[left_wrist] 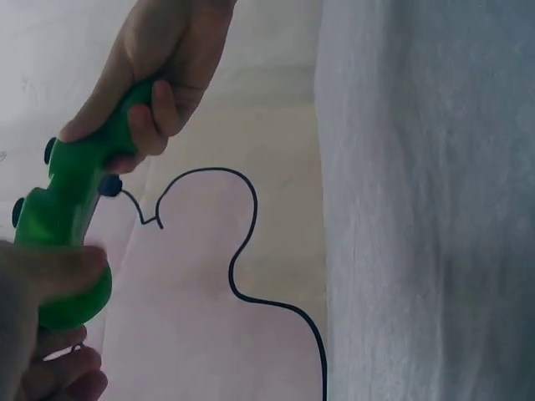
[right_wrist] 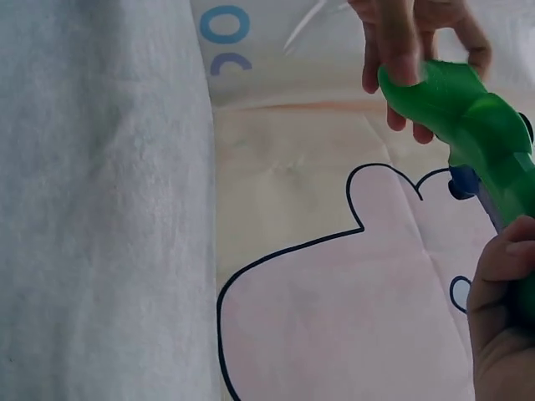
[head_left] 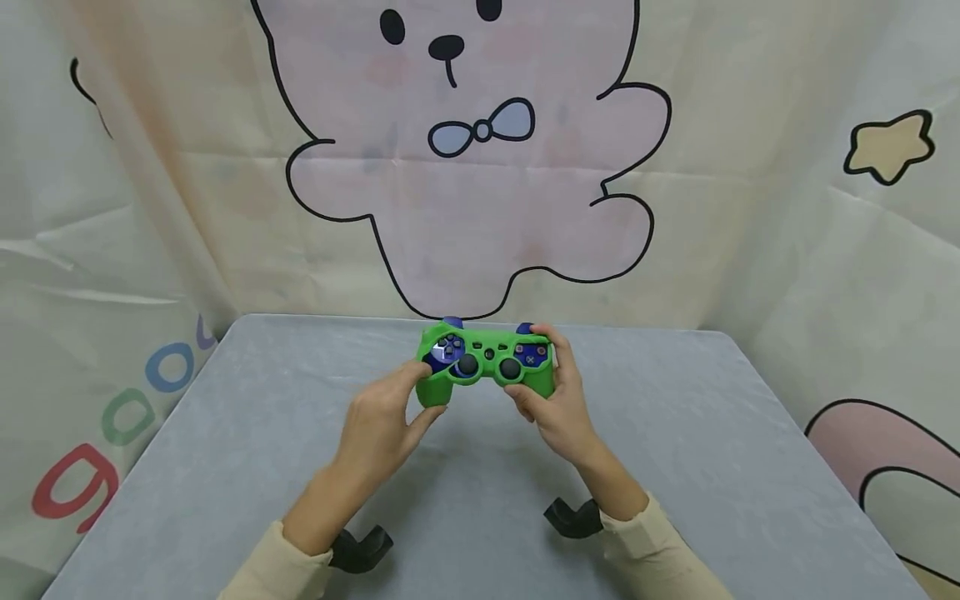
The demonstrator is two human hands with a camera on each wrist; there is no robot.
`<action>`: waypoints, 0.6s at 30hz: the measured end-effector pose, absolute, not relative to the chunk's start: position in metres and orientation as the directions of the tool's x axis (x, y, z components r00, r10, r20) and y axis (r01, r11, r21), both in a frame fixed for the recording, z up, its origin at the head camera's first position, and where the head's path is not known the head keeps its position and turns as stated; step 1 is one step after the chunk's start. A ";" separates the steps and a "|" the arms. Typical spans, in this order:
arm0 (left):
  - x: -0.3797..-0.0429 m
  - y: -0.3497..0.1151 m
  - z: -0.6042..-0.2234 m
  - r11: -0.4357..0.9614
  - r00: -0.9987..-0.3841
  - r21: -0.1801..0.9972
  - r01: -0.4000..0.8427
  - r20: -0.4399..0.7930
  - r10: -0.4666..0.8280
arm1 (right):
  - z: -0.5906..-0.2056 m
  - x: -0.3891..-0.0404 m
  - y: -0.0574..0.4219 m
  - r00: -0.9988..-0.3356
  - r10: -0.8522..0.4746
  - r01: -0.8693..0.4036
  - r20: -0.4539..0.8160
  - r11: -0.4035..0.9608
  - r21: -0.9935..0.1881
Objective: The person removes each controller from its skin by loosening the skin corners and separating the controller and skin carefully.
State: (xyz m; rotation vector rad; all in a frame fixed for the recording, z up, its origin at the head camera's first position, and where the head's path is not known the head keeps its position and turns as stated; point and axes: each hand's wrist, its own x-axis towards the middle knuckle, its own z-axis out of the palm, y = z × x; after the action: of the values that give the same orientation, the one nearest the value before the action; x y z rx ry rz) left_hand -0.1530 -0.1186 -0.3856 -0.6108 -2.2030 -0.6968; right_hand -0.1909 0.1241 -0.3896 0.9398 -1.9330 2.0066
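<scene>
A blue game controller (head_left: 532, 356) in a green rubbery cover (head_left: 487, 343) is held up above the table, its buttons and two black thumbsticks facing the head camera. My left hand (head_left: 378, 417) pinches the covered left handle between thumb and fingers. On the other side my right hand (head_left: 558, 408) grips the right handle, with a finger up by the blue shoulder button. More of the blue body shows around the left pad, where the cover's opening looks askew. In the right wrist view, the thumb of the left hand (right_wrist: 405, 42) presses on the green handle end.
A table with a grey-blue cloth (head_left: 480, 500) lies beneath the hands. Behind it hangs a cream curtain (head_left: 720, 208) with a cartoon bear; printed cloth also hangs at both sides. Black straps (head_left: 362, 550) show at the wrists, by the cream sleeves.
</scene>
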 end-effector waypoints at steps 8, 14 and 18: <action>-0.153 -0.129 -0.376 0.568 -0.663 0.529 0.631 0.747 0.041 | -0.387 -0.178 0.121 -0.755 -0.309 -0.613 0.579 0.017 -0.790; -0.154 -0.132 -0.376 0.588 -0.695 0.561 0.582 0.719 0.002 | -0.388 -0.172 0.112 -0.757 -0.375 -0.623 0.536 0.164 -0.765; -0.158 -0.132 -0.378 0.644 -0.655 0.501 0.579 0.756 0.001 | -0.389 -0.171 0.110 -0.736 -0.385 -0.655 0.557 0.196 -0.730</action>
State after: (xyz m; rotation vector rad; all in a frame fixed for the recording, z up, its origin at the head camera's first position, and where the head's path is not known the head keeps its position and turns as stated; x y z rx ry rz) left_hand -0.1576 -0.1323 -0.3778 -0.4496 -2.1091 -0.9816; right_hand -0.1705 0.1095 -0.3888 0.9917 -2.2211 1.5576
